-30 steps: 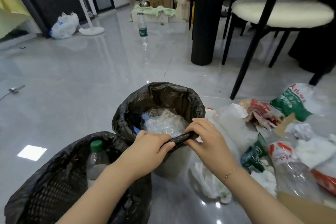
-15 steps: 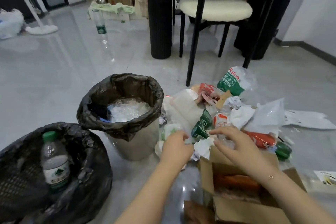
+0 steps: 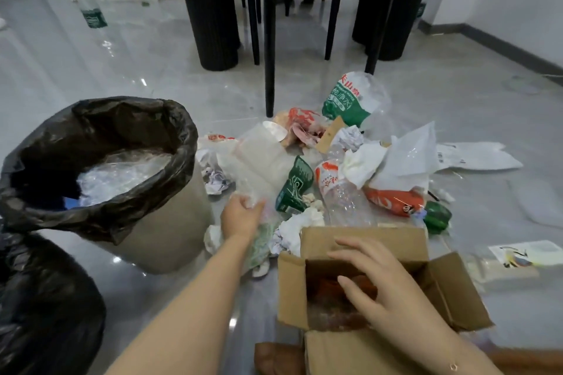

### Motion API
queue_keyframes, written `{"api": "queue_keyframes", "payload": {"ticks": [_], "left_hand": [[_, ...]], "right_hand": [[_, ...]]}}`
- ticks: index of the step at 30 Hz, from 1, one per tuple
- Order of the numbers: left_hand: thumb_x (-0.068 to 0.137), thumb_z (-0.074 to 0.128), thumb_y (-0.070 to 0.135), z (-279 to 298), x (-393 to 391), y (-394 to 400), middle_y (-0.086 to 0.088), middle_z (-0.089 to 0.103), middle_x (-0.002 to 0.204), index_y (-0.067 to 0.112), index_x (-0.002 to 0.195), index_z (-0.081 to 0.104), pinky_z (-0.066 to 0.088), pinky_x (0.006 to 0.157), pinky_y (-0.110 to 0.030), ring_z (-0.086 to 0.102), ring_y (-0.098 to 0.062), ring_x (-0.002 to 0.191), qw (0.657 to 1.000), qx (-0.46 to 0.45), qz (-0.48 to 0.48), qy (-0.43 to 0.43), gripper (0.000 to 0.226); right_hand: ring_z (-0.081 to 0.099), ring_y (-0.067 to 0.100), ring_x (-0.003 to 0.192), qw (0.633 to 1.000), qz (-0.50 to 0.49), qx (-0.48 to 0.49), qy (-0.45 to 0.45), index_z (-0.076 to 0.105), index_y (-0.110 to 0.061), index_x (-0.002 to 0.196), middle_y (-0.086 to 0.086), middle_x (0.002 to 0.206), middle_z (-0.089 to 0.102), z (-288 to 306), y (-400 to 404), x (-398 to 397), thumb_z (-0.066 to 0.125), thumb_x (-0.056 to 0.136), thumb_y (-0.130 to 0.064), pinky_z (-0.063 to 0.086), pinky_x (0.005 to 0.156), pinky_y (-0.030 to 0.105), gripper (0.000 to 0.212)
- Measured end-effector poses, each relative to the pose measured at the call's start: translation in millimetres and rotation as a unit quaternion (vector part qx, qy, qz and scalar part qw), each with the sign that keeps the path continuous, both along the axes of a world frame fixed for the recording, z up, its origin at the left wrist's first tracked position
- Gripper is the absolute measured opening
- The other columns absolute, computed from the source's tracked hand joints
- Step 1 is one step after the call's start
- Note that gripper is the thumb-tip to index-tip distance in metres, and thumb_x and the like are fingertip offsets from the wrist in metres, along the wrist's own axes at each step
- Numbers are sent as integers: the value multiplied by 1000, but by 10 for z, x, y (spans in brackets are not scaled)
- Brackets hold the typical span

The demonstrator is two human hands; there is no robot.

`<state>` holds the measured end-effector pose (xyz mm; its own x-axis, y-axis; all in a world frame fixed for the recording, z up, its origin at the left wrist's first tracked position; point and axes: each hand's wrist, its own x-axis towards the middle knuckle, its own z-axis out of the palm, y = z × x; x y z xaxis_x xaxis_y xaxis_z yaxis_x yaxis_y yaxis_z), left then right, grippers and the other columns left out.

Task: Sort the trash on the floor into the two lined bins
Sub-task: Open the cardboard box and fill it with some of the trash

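While left fingers (image 3: pixel 254 202) clutch clear plastic (image 3: pixel 259 161), spread right hand (image 3: pixel 374 286) hides box (image 3: pixel 359 242) contents

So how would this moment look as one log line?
left hand: shut on clear plastic wrap | right hand: open over cardboard box | bin: part-filled

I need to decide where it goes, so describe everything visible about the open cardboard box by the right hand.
The cardboard box is plain brown corrugated card, lying on the grey floor at the near edge of the trash pile. Its flaps are splayed open, creased and worn. Inside lies something reddish-orange under clear plastic, too blurred to identify. The right hand hovers over the opening with spread fingers. Crumpled white paper touches its far left corner.
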<state>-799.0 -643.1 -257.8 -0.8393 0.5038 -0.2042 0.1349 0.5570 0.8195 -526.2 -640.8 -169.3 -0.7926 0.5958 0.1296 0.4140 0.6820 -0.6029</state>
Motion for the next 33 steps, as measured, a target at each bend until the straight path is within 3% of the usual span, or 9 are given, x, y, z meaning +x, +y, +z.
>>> {"api": "queue_keyframes", "payload": {"ticks": [3,7,10,14,20,23,27,30,33], "left_hand": [[89,64,24,45,36,83,-3,58,75,10,77,55,40,62,-27,55,-22,75,997,61,-38,-30,21],[92,58,21,419,85,77,-7,58,99,-2,105,56,43,84,-31,54,-22,97,973,193,-52,-117,26],[89,60,18,793,82,24,1,57,86,15,84,56,40,91,-41,54,-18,89,919,316,-58,-230,7],[85,62,15,1185,238,-54,1,56,83,20,73,50,39,88,-47,52,-22,89,857,417,-96,-287,18],[90,58,13,1693,716,-251,-1,60,88,17,82,54,48,85,-40,58,-17,87,808,472,-160,-314,11],[91,52,11,1834,954,-402,-4,68,98,15,88,58,49,90,-42,64,-22,97,778,488,-179,-352,8],[92,42,14,1929,1166,-618,-12,65,123,9,118,60,48,98,-48,61,-29,116,716,501,-203,-442,33],[94,41,19,1897,1223,-717,-12,63,127,13,104,70,49,96,-50,58,-33,119,696,489,-188,-491,32],[91,47,19,1880,1297,-746,-9,61,130,17,90,73,45,100,-51,54,-33,125,699,462,-206,-505,26]], "right_hand": [[31,-10,129,1000,6,17,-9,59,-39,119,-32,130,42,-32,58,-13,48,89,-42,20,105,5,32],[38,-8,126,997,-20,-60,43,63,-38,112,-30,126,49,-54,101,-70,57,90,-30,25,103,5,24],[47,-8,119,972,-48,-196,120,66,-37,106,-28,119,57,-25,92,-111,63,90,-17,33,103,12,27],[54,-3,114,947,-81,-256,174,64,-39,111,-21,117,62,51,93,-69,63,89,-11,44,103,33,35],[46,-6,120,929,-151,-224,252,42,-48,128,-18,132,47,274,38,128,68,86,-20,45,99,27,56],[47,1,123,912,-188,-210,298,39,-48,128,-16,132,47,351,42,253,73,81,-23,46,101,34,62],[44,-6,122,909,-177,-208,314,30,-52,130,-25,132,39,511,71,379,78,75,-29,44,103,29,76],[38,-10,123,933,-142,-187,271,16,-61,130,-26,140,29,639,94,404,80,71,-35,38,103,18,92],[27,-9,133,968,-89,-141,186,3,-57,140,-34,146,15,629,55,412,80,68,-44,30,106,15,106]]}}
